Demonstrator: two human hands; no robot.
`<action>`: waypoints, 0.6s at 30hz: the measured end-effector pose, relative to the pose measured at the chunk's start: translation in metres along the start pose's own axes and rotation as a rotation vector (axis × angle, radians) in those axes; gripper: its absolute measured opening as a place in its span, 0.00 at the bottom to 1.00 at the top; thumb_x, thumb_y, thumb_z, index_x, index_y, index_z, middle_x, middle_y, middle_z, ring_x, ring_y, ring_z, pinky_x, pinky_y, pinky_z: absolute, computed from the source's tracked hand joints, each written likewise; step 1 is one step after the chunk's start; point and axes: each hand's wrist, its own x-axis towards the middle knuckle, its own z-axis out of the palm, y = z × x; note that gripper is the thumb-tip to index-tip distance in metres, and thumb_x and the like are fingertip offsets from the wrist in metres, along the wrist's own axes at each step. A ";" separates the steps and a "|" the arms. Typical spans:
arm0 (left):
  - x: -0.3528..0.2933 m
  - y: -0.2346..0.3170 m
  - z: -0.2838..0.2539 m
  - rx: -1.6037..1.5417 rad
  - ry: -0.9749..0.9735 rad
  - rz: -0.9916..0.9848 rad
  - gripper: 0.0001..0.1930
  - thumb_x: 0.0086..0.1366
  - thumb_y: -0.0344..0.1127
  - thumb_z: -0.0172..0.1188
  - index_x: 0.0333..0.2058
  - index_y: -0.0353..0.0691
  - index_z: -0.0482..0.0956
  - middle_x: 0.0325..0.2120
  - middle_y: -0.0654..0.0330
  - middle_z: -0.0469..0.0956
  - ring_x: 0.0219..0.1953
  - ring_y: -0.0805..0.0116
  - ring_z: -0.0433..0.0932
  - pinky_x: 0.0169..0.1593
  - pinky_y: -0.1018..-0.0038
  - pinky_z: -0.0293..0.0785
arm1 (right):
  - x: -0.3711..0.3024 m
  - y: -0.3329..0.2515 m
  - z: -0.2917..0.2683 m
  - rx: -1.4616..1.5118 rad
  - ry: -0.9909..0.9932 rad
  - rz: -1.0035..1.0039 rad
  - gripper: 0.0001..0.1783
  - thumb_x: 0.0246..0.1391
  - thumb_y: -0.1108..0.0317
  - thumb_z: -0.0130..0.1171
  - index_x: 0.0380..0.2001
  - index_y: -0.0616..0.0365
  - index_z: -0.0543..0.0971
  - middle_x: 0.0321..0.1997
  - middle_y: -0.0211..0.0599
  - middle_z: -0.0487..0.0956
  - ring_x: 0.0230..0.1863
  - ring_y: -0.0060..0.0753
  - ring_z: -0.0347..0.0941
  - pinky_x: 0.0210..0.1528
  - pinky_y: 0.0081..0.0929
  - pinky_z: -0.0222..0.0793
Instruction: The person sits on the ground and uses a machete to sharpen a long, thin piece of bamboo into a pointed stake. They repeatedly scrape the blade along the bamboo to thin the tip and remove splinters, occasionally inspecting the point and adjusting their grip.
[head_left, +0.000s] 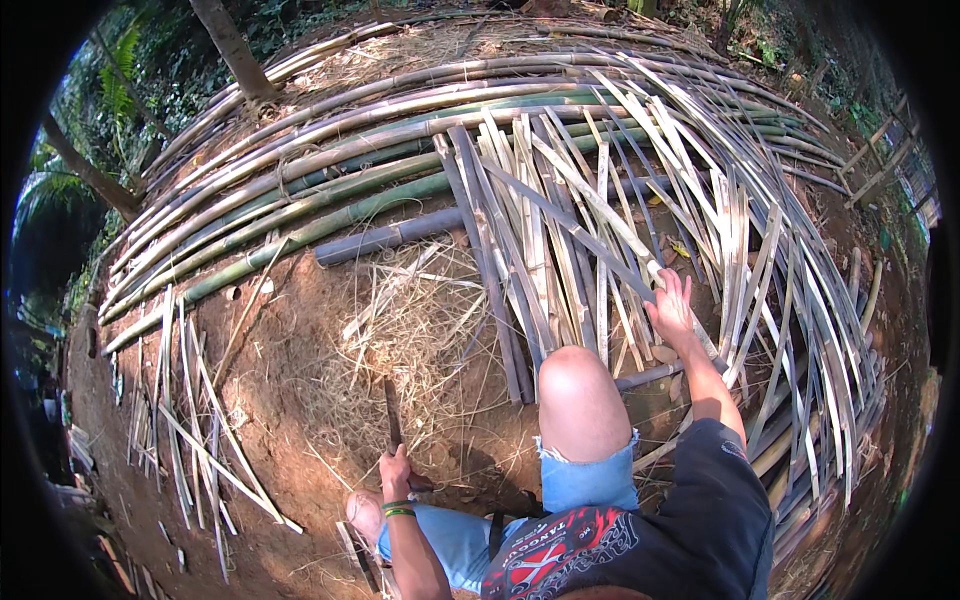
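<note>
My left hand [396,472] is closed round the handle of a long-bladed knife [392,412], its blade pointing away from me over a heap of pale bamboo shavings [410,325]. Out to the right, my right hand [671,306] grips a pale split bamboo strip [612,216]. That strip slants away to the far left over a pile of other strips. A darker strip [570,228] ends close to my right fingers. The split strips [535,230] lie side by side and crossed, some pale inside up, others showing dark bark.
Whole bamboo poles [330,165] lie in long rows across the far side. A dark pole [390,236] sits under the strips' far part. More strips [830,330] heap up at the right, and loose thin ones [205,400] lie at the left. A tree trunk [235,50] stands behind.
</note>
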 end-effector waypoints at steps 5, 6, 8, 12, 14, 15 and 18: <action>0.007 -0.006 -0.001 -0.050 0.009 0.028 0.17 0.66 0.40 0.59 0.25 0.31 0.74 0.14 0.57 0.73 0.13 0.65 0.73 0.19 0.68 0.69 | -0.019 0.006 -0.043 0.210 0.075 0.069 0.15 0.55 0.61 0.60 0.36 0.64 0.75 0.63 0.48 0.62 0.70 0.52 0.52 0.71 0.65 0.30; 0.015 -0.016 -0.001 -0.068 0.001 0.038 0.17 0.65 0.40 0.59 0.25 0.29 0.74 0.14 0.56 0.73 0.14 0.64 0.74 0.18 0.67 0.69 | -0.019 0.003 -0.046 0.214 0.085 0.087 0.16 0.57 0.61 0.58 0.40 0.64 0.75 0.61 0.47 0.63 0.67 0.51 0.55 0.70 0.65 0.29; 0.011 -0.011 0.007 -0.086 -0.013 0.017 0.18 0.65 0.40 0.58 0.25 0.28 0.75 0.14 0.55 0.74 0.14 0.63 0.75 0.19 0.67 0.71 | -0.006 -0.006 -0.056 0.204 0.206 0.048 0.16 0.57 0.61 0.57 0.42 0.63 0.74 0.58 0.47 0.66 0.65 0.50 0.59 0.69 0.64 0.34; -0.003 0.012 0.024 0.020 -0.031 0.004 0.18 0.64 0.41 0.59 0.28 0.26 0.76 0.16 0.53 0.75 0.15 0.62 0.77 0.20 0.65 0.73 | 0.049 -0.015 -0.071 0.534 0.292 0.106 0.21 0.62 0.60 0.55 0.50 0.66 0.69 0.33 0.46 0.77 0.34 0.40 0.75 0.38 0.36 0.70; 0.010 -0.002 0.004 -0.032 0.010 0.027 0.19 0.64 0.42 0.59 0.30 0.25 0.76 0.17 0.52 0.76 0.16 0.62 0.77 0.20 0.65 0.74 | 0.087 -0.087 -0.091 0.871 0.107 0.209 0.26 0.62 0.58 0.56 0.53 0.68 0.68 0.23 0.40 0.76 0.22 0.30 0.73 0.26 0.28 0.69; 0.017 -0.012 -0.004 -0.062 0.033 0.035 0.19 0.64 0.42 0.59 0.31 0.25 0.76 0.17 0.52 0.76 0.16 0.62 0.77 0.20 0.65 0.74 | 0.098 -0.127 -0.104 0.964 0.074 0.174 0.28 0.62 0.56 0.56 0.55 0.69 0.67 0.19 0.36 0.76 0.18 0.25 0.71 0.23 0.26 0.68; -0.014 0.029 0.032 -0.160 -0.007 -0.011 0.15 0.64 0.37 0.61 0.31 0.31 0.66 0.13 0.57 0.70 0.13 0.65 0.71 0.14 0.68 0.68 | 0.097 -0.180 -0.110 1.053 0.020 0.041 0.19 0.62 0.58 0.57 0.45 0.63 0.70 0.19 0.30 0.74 0.17 0.20 0.69 0.19 0.22 0.66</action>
